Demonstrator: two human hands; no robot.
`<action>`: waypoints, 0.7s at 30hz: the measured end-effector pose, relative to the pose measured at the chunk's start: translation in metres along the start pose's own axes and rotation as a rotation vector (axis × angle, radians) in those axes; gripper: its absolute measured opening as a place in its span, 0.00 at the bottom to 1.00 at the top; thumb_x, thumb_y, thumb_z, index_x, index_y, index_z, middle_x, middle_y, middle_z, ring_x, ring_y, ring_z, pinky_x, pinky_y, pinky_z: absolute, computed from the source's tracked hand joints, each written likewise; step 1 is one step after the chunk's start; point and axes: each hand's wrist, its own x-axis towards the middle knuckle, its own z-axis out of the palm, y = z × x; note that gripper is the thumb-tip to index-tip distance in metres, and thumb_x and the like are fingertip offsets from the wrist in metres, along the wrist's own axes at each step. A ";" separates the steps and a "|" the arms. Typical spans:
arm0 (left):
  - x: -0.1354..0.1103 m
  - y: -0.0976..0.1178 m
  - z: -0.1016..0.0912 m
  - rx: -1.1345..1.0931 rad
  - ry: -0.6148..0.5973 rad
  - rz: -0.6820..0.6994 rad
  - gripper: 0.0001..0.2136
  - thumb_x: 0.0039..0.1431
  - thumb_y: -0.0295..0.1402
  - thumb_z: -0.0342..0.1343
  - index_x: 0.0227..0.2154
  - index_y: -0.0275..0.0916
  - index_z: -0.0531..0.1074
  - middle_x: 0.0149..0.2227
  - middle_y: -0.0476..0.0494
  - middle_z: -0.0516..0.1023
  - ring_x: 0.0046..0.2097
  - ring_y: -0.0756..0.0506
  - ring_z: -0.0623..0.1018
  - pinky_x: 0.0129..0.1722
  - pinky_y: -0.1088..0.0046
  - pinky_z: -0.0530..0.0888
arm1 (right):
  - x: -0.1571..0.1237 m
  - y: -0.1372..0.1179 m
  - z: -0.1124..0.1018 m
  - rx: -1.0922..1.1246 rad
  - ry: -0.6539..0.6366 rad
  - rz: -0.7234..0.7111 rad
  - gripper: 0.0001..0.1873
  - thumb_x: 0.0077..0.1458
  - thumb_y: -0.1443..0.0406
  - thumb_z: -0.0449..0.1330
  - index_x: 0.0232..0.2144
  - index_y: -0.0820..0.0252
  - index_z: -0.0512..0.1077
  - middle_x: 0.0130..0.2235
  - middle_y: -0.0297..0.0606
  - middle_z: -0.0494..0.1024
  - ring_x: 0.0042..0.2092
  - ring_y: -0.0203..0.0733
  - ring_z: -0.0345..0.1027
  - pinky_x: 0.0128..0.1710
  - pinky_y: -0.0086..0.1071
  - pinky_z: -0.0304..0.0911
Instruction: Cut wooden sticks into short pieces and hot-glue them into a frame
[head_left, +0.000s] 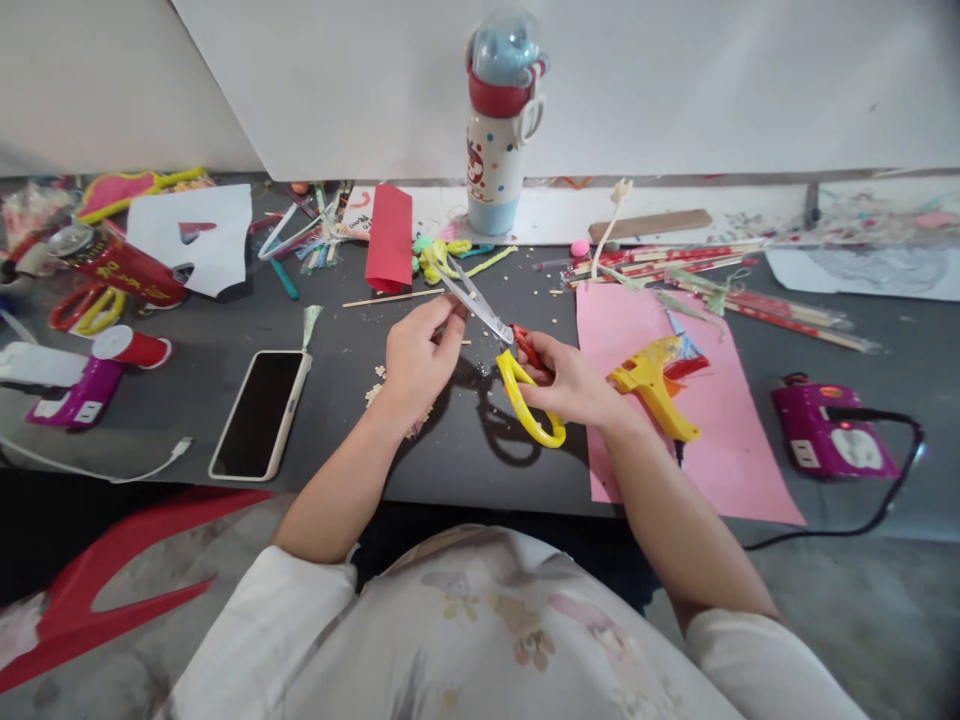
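A red drink can (127,268), lying at a slant on the left, carries large gold Chinese characters; the first two appear to read "加多", and the rest is unclear. Small print on a white packet (357,214) beside the red paper (389,235), and beneath the cartoon on the bottle (495,150), is too small to read.

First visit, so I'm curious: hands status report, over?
Right hand gripping scissors, blades parted. Left hand beside blades, hold unclear. Yellow glue gun on pink paper.

Contents of L fingers (450,345) unclear, red chair (69,595) cut off @ L edge.
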 end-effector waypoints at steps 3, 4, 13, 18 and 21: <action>0.000 0.000 0.000 0.024 -0.001 0.006 0.11 0.63 0.35 0.46 0.40 0.41 0.74 0.28 0.50 0.74 0.28 0.52 0.71 0.30 0.76 0.67 | 0.001 0.002 0.000 -0.005 -0.013 -0.006 0.17 0.48 0.57 0.63 0.33 0.57 0.59 0.28 0.27 0.59 0.27 0.30 0.48 0.26 0.27 0.48; 0.000 0.000 0.000 0.035 -0.004 0.009 0.11 0.63 0.35 0.46 0.40 0.41 0.74 0.28 0.50 0.75 0.29 0.52 0.72 0.31 0.76 0.67 | 0.001 0.003 -0.001 -0.008 -0.013 -0.005 0.17 0.48 0.57 0.63 0.33 0.56 0.59 0.28 0.27 0.58 0.27 0.30 0.48 0.26 0.27 0.48; 0.004 0.000 -0.004 0.132 -0.037 0.034 0.14 0.65 0.37 0.45 0.40 0.41 0.75 0.32 0.48 0.78 0.33 0.50 0.75 0.33 0.75 0.67 | 0.001 -0.001 -0.003 -0.044 -0.044 0.001 0.14 0.53 0.54 0.57 0.34 0.58 0.64 0.27 0.29 0.61 0.28 0.32 0.51 0.26 0.28 0.49; 0.009 -0.001 -0.008 0.266 -0.089 0.059 0.13 0.65 0.37 0.44 0.39 0.42 0.75 0.34 0.46 0.78 0.37 0.47 0.76 0.34 0.73 0.67 | 0.002 -0.005 0.000 -0.011 -0.055 0.049 0.14 0.53 0.53 0.57 0.32 0.59 0.66 0.27 0.30 0.64 0.28 0.33 0.52 0.25 0.28 0.48; 0.013 0.001 -0.010 0.391 -0.089 0.075 0.14 0.66 0.37 0.43 0.40 0.43 0.74 0.36 0.44 0.78 0.39 0.46 0.76 0.36 0.72 0.68 | 0.004 -0.010 0.003 0.096 -0.048 0.141 0.14 0.53 0.54 0.57 0.33 0.59 0.67 0.27 0.31 0.65 0.27 0.32 0.55 0.25 0.28 0.50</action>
